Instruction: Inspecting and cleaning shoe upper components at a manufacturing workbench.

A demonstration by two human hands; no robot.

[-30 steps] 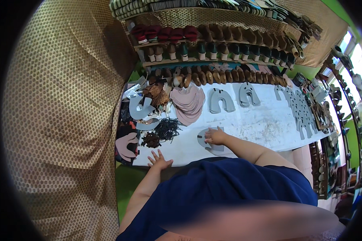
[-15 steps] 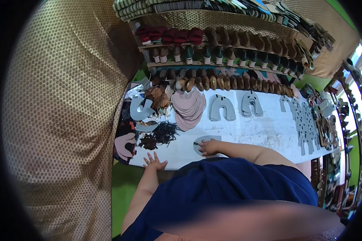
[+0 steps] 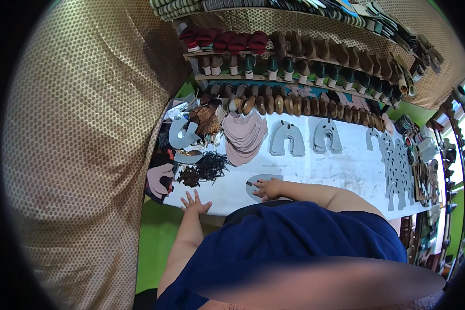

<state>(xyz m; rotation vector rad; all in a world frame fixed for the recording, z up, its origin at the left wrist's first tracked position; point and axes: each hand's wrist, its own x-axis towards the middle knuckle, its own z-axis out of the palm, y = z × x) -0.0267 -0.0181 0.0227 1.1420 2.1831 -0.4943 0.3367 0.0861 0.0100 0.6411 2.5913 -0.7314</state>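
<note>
My left hand (image 3: pixel 195 203) rests on the near edge of the white-covered table (image 3: pixel 341 175), fingers spread, holding nothing. To its right, my right hand (image 3: pixel 268 189) lies on a grey curved shoe-upper piece (image 3: pixel 251 192), its fingers stretched out over the surface. A small dark strip (image 3: pixel 249 183) shows on that piece by the fingertips. My forearm and body hide the piece's near side. Beyond it lie two stacks of grey U-shaped upper pieces, one stack (image 3: pixel 277 139) left of the other stack (image 3: pixel 320 139), each with dark strips at the top.
Pink cut pieces (image 3: pixel 243 137) fan out at the left, near black strips (image 3: pixel 213 166) and a brown pile (image 3: pixel 189 176). Rows of grey pieces (image 3: pixel 398 173) overlap at the right. Shoe forms (image 3: pixel 305 107) line the table's back, below shelves of shoes (image 3: pixel 315 71). A patterned curtain (image 3: pixel 88 129) hangs left.
The whole view has shifted slightly. Both hands stay in nearly the same places, the right still on the grey piece and the left still at the table edge.
</note>
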